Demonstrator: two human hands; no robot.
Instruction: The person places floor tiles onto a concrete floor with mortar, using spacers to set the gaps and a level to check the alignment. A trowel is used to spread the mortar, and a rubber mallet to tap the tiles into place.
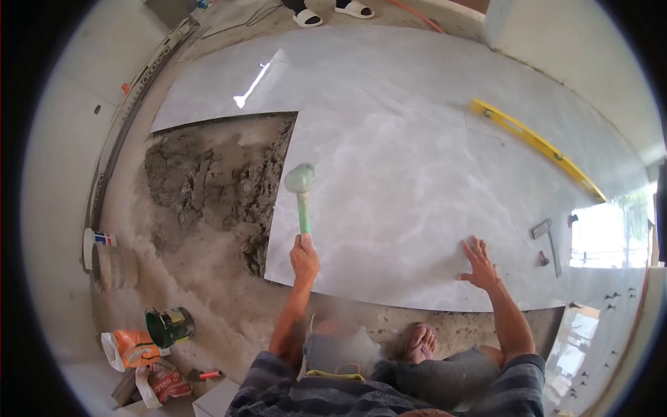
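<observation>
My left hand (304,257) is wrapped round the green handle of a rubber mallet (301,179), its pale head up over the left part of a large grey marbled floor tile (389,208). Fingers spread, my right hand (481,265) rests on the same tile near its front edge. Right of that hand lie a metal try square (552,243) and a small dark clip (543,258). Wet grey mortar (208,181) borders the tile on the left.
A yellow spirit level (538,143) lies on the tiles at the right. Buckets (114,267), a dark green pail (170,326) and orange bags (135,349) stand at the left. A long metal straightedge (114,153) runs along the left wall. Another person's sandalled feet (308,18) are at the far edge.
</observation>
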